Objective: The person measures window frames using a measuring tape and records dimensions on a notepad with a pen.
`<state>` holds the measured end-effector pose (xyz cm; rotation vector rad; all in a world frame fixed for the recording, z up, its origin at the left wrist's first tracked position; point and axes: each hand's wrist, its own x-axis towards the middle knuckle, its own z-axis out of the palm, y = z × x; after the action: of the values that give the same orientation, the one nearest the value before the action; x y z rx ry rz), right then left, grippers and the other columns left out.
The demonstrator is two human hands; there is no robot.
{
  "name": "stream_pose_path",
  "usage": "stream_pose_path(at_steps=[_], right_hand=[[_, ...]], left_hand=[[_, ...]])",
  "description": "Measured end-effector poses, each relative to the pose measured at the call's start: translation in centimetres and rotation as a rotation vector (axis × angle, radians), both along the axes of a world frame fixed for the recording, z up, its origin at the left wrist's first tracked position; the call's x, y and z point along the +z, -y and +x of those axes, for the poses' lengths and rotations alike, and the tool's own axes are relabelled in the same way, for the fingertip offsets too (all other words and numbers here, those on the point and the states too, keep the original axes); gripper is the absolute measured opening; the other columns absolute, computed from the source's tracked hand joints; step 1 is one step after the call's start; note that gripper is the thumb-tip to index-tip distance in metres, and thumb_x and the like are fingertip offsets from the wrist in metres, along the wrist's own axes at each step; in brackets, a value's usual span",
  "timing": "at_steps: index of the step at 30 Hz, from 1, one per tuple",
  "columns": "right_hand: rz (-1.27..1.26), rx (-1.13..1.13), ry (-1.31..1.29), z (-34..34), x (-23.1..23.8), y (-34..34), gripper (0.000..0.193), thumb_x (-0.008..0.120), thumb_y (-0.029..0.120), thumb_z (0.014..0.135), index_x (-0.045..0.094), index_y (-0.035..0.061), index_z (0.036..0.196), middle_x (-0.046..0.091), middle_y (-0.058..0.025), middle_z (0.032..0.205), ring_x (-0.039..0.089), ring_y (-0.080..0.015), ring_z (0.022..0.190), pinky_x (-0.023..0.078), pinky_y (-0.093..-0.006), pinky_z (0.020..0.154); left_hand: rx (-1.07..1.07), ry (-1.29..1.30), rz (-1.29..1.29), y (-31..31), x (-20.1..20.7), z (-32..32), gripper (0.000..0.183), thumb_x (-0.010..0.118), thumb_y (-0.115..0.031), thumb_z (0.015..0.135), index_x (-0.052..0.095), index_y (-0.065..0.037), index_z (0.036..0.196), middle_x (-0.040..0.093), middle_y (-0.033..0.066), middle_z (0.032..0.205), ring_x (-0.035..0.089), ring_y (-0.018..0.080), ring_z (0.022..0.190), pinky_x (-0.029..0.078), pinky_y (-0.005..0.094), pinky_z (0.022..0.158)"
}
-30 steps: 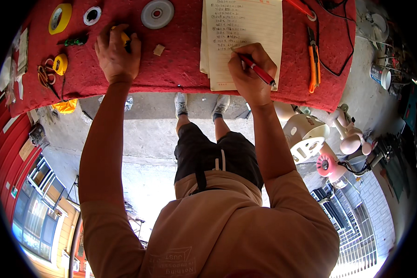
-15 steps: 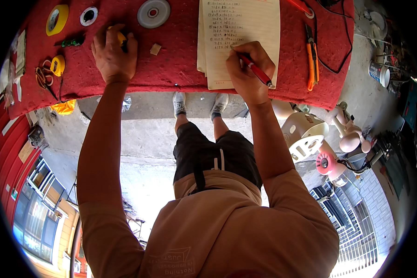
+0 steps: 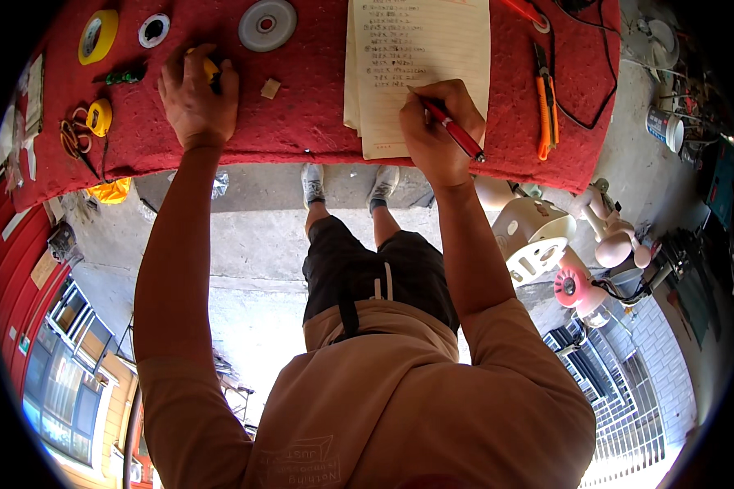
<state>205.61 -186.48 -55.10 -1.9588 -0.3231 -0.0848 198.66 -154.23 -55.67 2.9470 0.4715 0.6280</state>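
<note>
My right hand (image 3: 444, 130) is closed round a red pen (image 3: 457, 134). The pen's tip is at the lower written lines of a lined paper pad (image 3: 383, 122), and the hand rests on the page. My left hand (image 3: 197, 98) lies on the red cloth, its fingers curled over a yellow-and-black tape measure (image 3: 212, 68). The hand hides most of this tape measure. Beside the left hand sits a small tan square piece (image 3: 271, 88). A grey disc (image 3: 267, 24) with a red centre lies beyond it.
On the red-covered table (image 3: 302, 122) are a yellow tape roll (image 3: 98, 37), a white ring-shaped roll (image 3: 154, 31), a green drill bit (image 3: 126, 77), a yellow tape measure (image 3: 99, 118), scissors (image 3: 75, 134) and orange-handled pliers (image 3: 546, 114). A black cable (image 3: 599, 114) runs near the right edge.
The pen has tilted slightly and its tip has shifted a little to the right along the written line. My left hand stays on the tape measure. The whole view has drifted slightly.
</note>
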Motion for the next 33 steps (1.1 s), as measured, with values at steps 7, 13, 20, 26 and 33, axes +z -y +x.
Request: stream_pose_path(at_steps=[7, 13, 20, 26, 33], right_hand=[[0.016, -0.011, 0.018, 0.2, -0.6, 0.0, 0.013, 0.072, -0.006, 0.079, 0.065, 0.0028, 0.086, 0.065, -0.0092, 0.073, 0.065, -0.0199, 0.059, 0.053, -0.0303, 0.056], [-0.017, 0.002, 0.047, 0.4, -0.3, -0.1, 0.014, 0.072, -0.007, 0.078, 0.064, 0.0034, 0.085, 0.064, -0.0094, 0.073, 0.065, -0.0205, 0.060, 0.052, -0.0307, 0.055], [0.016, -0.070, 0.007, 0.1, 0.0, -0.3, 0.015, 0.071, -0.007, 0.079, 0.063, 0.0031, 0.086, 0.063, -0.0088, 0.073, 0.062, -0.0182, 0.059, 0.051, -0.0291, 0.056], [0.040, -0.018, 0.002, 0.1, 0.0, 0.2, 0.014, 0.071, -0.008, 0.081, 0.064, 0.0021, 0.087, 0.063, -0.0042, 0.073, 0.059, -0.0091, 0.061, 0.049, -0.0260, 0.057], [0.111, -0.187, 0.038, 0.5, 2.3, 1.8, 0.011, 0.070, 0.000, 0.097, 0.065, 0.0016, 0.106, 0.068, -0.0054, 0.094, 0.062, -0.0118, 0.081, 0.051, -0.0270, 0.074]], left_hand=[[-0.007, 0.025, -0.006, 0.2, 0.1, 0.1, 0.034, 0.075, -0.028, 0.090, 0.072, -0.017, 0.122, 0.065, 0.0125, 0.131, 0.061, 0.0370, 0.120, 0.048, 0.0498, 0.106], [-0.006, 0.018, -0.018, 0.1, 0.0, 0.0, 0.034, 0.075, -0.029, 0.090, 0.072, -0.018, 0.123, 0.065, 0.0125, 0.131, 0.061, 0.0370, 0.120, 0.047, 0.0498, 0.106], [0.004, 0.019, -0.018, 0.1, 0.1, 0.2, 0.033, 0.075, -0.028, 0.090, 0.072, -0.018, 0.122, 0.065, 0.0125, 0.131, 0.061, 0.0363, 0.120, 0.047, 0.0494, 0.106], [-0.014, 0.023, -0.003, 0.0, 0.0, 0.1, 0.033, 0.075, -0.028, 0.090, 0.072, -0.017, 0.121, 0.065, 0.0136, 0.131, 0.061, 0.0361, 0.121, 0.047, 0.0494, 0.106], [0.007, 0.015, -0.020, 0.1, 0.1, 0.2, 0.033, 0.074, -0.028, 0.091, 0.071, -0.017, 0.121, 0.064, 0.0147, 0.131, 0.060, 0.0370, 0.122, 0.047, 0.0497, 0.107]])
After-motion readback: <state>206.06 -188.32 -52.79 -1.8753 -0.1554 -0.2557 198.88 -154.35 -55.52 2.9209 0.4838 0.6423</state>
